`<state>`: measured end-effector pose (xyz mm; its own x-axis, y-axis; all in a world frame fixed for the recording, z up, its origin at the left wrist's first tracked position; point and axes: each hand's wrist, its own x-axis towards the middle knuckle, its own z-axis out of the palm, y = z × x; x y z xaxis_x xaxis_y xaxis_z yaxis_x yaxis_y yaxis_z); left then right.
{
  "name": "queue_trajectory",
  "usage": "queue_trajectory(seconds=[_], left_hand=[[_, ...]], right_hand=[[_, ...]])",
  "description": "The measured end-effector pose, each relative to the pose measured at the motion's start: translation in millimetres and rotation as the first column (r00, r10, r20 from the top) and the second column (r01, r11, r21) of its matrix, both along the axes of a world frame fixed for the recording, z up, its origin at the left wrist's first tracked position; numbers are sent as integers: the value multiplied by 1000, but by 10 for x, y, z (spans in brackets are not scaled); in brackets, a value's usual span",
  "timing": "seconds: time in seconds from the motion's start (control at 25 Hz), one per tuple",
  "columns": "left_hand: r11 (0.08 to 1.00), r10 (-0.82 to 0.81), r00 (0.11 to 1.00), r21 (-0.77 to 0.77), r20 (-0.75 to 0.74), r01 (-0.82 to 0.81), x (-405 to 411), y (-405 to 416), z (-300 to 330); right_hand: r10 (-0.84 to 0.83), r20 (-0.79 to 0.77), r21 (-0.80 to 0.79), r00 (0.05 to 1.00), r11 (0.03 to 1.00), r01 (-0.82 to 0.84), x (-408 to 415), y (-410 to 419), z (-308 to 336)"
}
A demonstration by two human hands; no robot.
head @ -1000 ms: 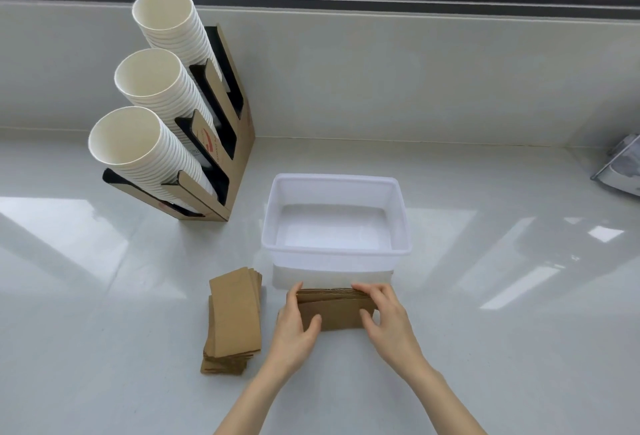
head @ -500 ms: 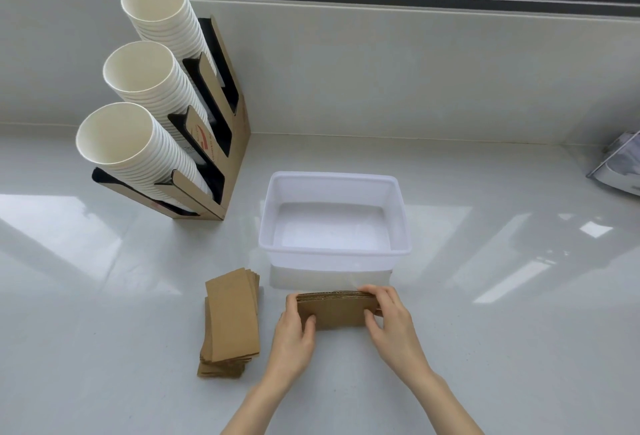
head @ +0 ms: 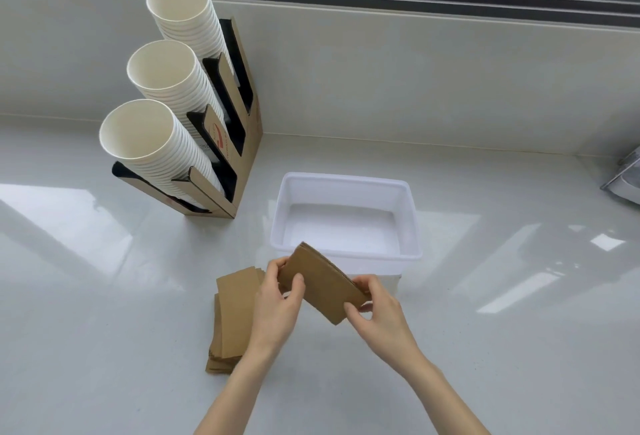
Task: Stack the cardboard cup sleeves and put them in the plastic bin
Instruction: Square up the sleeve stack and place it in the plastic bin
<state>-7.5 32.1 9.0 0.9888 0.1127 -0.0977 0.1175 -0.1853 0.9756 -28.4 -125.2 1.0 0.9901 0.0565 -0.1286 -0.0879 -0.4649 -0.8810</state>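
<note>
A squared-up stack of brown cardboard cup sleeves [head: 323,284] is lifted off the counter, tilted with its far end over the near rim of the white plastic bin [head: 414,223]. My left hand [head: 277,306] grips its left end, my right hand [head: 379,313] grips its lower right end. The bin holds nothing and stands just beyond my hands. A second pile of flat brown sleeves [head: 232,317] lies on the counter to the left, partly hidden by my left forearm.
A cardboard cup holder [head: 239,144] with three rows of white paper cups [head: 162,154] stands at the back left. A grey object [head: 625,182] sits at the right edge. A wall and window run along the back of the white counter [head: 519,296].
The sleeve stack stood on its edge on the counter in front of the bin; both hands have now lifted it and tilted it toward the bin's near rim. The view has shifted slightly.
</note>
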Motion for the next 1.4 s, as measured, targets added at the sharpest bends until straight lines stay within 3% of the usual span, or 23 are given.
queue_trajectory(seconds=[0.24, 0.4, 0.6, 1.0, 1.2, 1.4], left_hand=[[996, -78, 995, 38, -66, 80, 134, 525, 175], [960, -102, 989, 250, -103, 125, 230, 758, 208], [921, 14, 989, 388, -149, 45, 266, 870, 85], [880, 50, 989, 474, -140, 23, 205, 897, -134], [943, 143, 940, 331, -310, -35, 117, 977, -128], [985, 88, 854, 170, -512, 0, 14, 1099, -173]], right_hand=[[138, -125, 118, 983, 985, -123, 201, 388, 190], [227, -219, 76, 949, 974, -215, 327, 684, 217], [246, -314, 19, 917, 967, -253, 389, 960, 190], [243, -325, -48, 914, 961, -272, 338, 1087, 57], [185, -390, 15, 902, 981, -194, 359, 1069, 1], [148, -592, 161, 792, 985, -63, 415, 1060, -91]])
